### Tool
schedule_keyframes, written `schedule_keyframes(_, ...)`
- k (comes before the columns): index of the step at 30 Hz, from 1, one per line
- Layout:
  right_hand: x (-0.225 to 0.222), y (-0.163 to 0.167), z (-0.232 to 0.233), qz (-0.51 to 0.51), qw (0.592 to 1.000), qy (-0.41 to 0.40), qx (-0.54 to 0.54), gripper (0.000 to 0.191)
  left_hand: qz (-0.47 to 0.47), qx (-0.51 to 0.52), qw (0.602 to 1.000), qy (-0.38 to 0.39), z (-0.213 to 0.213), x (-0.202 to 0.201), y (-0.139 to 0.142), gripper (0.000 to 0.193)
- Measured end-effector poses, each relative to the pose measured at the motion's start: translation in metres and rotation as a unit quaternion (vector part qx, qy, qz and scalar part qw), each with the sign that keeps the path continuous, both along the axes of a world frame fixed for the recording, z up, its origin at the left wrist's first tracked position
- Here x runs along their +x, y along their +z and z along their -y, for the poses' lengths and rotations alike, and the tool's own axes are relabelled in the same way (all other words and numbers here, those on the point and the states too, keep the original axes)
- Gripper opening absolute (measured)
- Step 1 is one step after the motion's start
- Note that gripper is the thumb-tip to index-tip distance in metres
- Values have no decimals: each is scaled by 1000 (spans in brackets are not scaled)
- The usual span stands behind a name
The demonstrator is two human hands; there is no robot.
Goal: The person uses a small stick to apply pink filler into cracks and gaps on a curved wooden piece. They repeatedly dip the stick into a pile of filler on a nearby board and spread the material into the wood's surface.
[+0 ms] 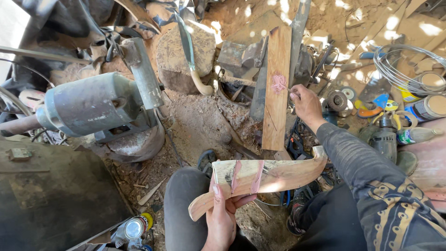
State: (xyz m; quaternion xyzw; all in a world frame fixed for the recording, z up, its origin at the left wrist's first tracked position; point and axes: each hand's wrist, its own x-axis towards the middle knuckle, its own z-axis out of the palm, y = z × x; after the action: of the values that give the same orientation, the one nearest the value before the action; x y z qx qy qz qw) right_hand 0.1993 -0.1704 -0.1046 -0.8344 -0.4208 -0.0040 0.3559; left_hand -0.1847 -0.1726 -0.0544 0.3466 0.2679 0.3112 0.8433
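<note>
Sawdust-strewn dirt floor (200, 125) carries a wood plank (277, 88) at centre, a motor (88, 104) left, wire coil (409, 69) upper right.

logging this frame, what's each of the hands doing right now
Left hand: closed on the curved wooden handle piece with pink paste stripes.
Right hand: closed on a thin stick, its tip at the pink paste blob on the upright wooden plank.

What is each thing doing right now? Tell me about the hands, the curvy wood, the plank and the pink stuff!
Left hand: gripping the curved wooden piece from below.
Curved wooden piece: held up, two pink streaks across it.
Right hand: fingers pinched beside the pink blob; what they hold is too small to tell.
Plank: lying tilted on the ground clutter.
Pink blob: smeared on the plank.
Grey motor: lying on its side.
Wire coil: looped, on the ground.
</note>
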Motion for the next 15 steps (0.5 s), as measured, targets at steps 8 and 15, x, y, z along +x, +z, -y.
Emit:
schedule_keyframes(8, -2, -15, -10, -38, 997, -11, -73, 14, -53, -32, 998, -11, -5, 7, -3, 78)
schedule_keyframes(15, -7, -12, -9, -3, 993, -6, -119, 16, -19, -27, 999, 0, -7, 1, 0, 76)
